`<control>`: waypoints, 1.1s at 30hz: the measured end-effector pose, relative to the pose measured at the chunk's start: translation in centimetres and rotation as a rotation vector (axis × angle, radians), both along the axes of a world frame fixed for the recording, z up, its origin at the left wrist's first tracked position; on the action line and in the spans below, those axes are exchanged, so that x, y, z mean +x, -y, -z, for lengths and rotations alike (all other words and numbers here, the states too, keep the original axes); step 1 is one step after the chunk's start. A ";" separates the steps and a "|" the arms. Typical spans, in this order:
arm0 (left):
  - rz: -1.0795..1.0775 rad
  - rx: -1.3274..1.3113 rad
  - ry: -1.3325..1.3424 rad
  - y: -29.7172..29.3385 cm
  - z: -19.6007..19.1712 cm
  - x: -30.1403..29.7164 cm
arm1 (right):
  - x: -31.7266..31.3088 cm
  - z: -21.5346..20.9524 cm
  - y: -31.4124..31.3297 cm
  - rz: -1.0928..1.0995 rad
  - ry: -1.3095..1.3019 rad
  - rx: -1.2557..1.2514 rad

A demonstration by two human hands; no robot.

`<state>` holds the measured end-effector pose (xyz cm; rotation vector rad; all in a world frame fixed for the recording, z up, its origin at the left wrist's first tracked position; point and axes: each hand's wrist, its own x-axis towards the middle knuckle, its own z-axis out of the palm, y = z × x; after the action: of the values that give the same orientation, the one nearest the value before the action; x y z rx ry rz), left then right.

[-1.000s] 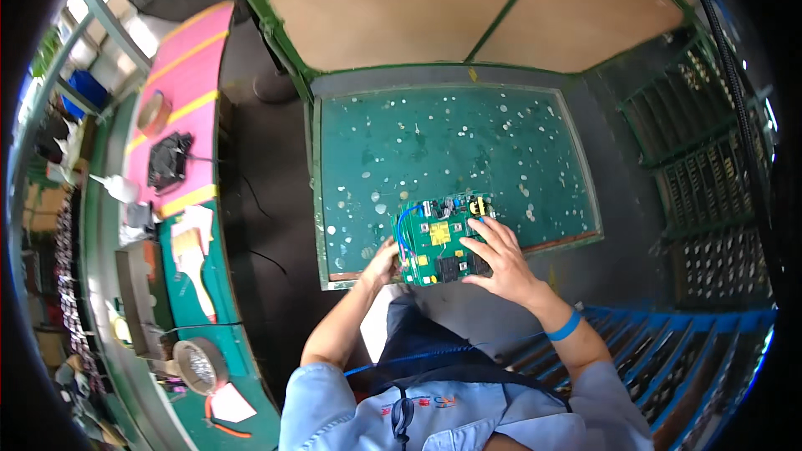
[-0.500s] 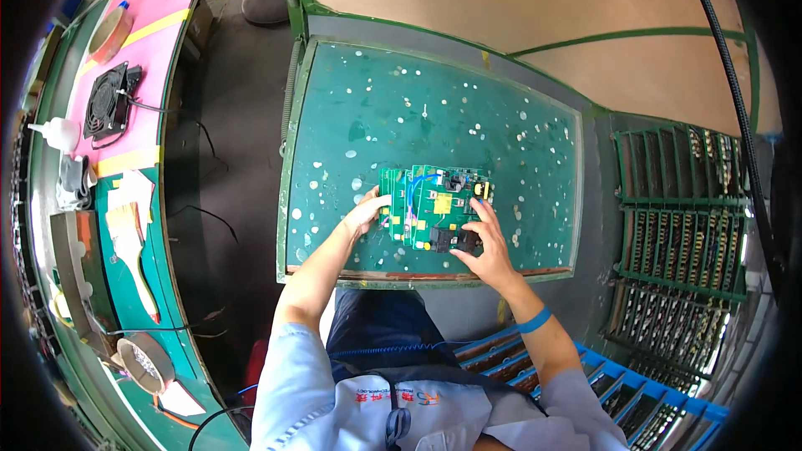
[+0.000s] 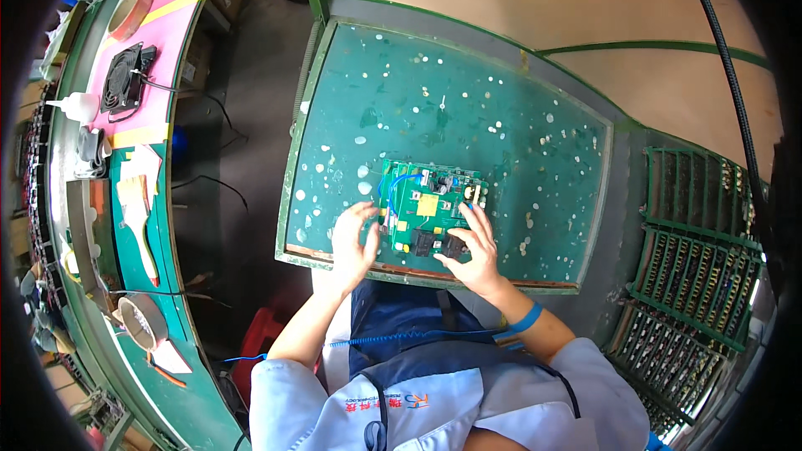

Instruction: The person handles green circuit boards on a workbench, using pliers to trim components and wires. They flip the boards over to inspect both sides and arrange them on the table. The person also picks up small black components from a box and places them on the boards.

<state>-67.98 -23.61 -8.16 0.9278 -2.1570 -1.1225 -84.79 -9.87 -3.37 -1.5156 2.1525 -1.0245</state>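
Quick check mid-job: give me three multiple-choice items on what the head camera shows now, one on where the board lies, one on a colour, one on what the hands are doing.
1. Where does the circuit board lie?
A. On the green mat's near edge
B. On the pink bench
C. In the rack

2. What colour is the band on the right wrist?
A. Red
B. Blue
C. Yellow

3. How are the hands placed?
A. Both off the mat
B. Only the left hand touches the board
C. Both are at the board

Key: 1 A, the board sits on the speckled mat near the person. 2 B, the wristband is blue. 3 C, the right hand rests on it too.
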 end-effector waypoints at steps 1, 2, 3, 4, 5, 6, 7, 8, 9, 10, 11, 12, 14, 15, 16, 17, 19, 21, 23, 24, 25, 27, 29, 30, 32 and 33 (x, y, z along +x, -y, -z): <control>0.035 -0.035 0.005 -0.4 -0.6 -0.2 | -0.4 -0.5 -0.1 0.005 0.073 -0.013; 0.071 -0.070 0.011 -0.7 -1.3 -0.4 | -0.9 -1.2 -0.2 0.011 0.147 -0.026; 0.108 -0.100 0.023 -1.2 -2.0 -0.7 | -1.6 -2.2 -0.2 0.069 0.374 -0.068; 0.191 -0.153 0.000 -1.4 -2.4 -1.0 | -2.7 -2.7 -0.1 0.165 0.584 -0.089; 0.291 -0.199 0.037 -1.6 -3.1 -1.6 | -4.0 -2.9 0.1 0.263 0.794 -0.108; 0.367 -0.220 0.110 -1.7 -3.4 -2.2 | -5.8 -3.3 0.5 0.294 0.747 -0.063; 0.439 -0.247 0.185 -1.8 -3.6 -2.9 | -8.0 -3.2 1.2 0.317 0.701 -0.024; 0.463 -0.262 0.218 -1.8 -3.3 -3.4 | -10.2 -2.4 1.9 0.302 0.546 -0.007; 0.471 -0.272 0.231 -1.6 -3.2 -3.7 | -12.3 -1.0 3.1 0.283 0.394 0.006; 0.474 -0.281 0.245 -1.4 -3.0 -3.9 | -13.8 0.2 4.9 0.229 0.278 0.017; 0.482 -0.290 0.257 -1.2 -3.0 -4.0 | -15.1 1.2 6.6 0.181 0.160 0.028; 0.456 -0.318 0.226 -1.4 -2.6 -4.2 | -16.0 2.8 8.6 0.116 0.049 0.048; 0.419 -0.347 0.231 -1.6 -2.9 -4.5 | -16.5 4.7 13.2 -0.019 -0.164 0.113; 0.401 -0.331 0.243 -1.4 -3.3 -4.6 | -16.2 5.6 15.8 -0.098 -0.265 0.154; 0.417 -0.256 0.233 -1.3 -3.6 -4.5 | -16.0 6.6 18.2 -0.173 -0.321 0.127; 0.429 -0.257 0.217 -1.3 -3.3 -4.6 | -15.7 7.4 20.5 -0.207 -0.361 0.106; 0.431 -0.169 0.129 -1.4 -3.0 -4.4 | -14.5 9.4 24.6 -0.240 -0.375 0.083; 0.352 -0.072 0.092 -1.6 -4.0 -4.6 | -13.4 11.4 27.3 -0.263 -0.374 0.094; 0.285 -0.003 0.113 -0.8 -5.8 -4.4 | -12.6 13.3 29.3 -0.276 -0.357 0.093; 0.229 -0.030 0.094 -0.1 -6.4 -3.8 | -12.2 13.7 30.0 -0.282 -0.340 0.094; 0.172 -0.062 0.140 0.6 -7.0 -3.0 | -12.0 14.2 30.6 -0.254 -0.340 0.091; 0.071 -0.167 0.164 2.2 -7.2 -1.1 | -11.9 15.3 31.4 -0.184 -0.338 0.094; -0.039 -0.207 0.262 3.8 -7.3 0.4 | -11.8 15.9 31.9 -0.165 -0.366 0.103; -0.104 -0.164 0.310 4.4 -6.5 1.3 | -11.6 16.1 31.9 -0.170 -0.377 0.103; -0.182 -0.131 0.331 6.4 -4.8 2.2 | -11.7 16.6 31.6 -0.181 -0.366 0.111; -0.219 -0.117 0.324 7.6 -3.9 2.3 | -11.7 16.1 31.6 -0.217 -0.322 0.119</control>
<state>-65.71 -31.24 -4.23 1.3283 -2.2732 -0.7737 -96.52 -41.44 -19.47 -1.9112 2.1418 -0.6037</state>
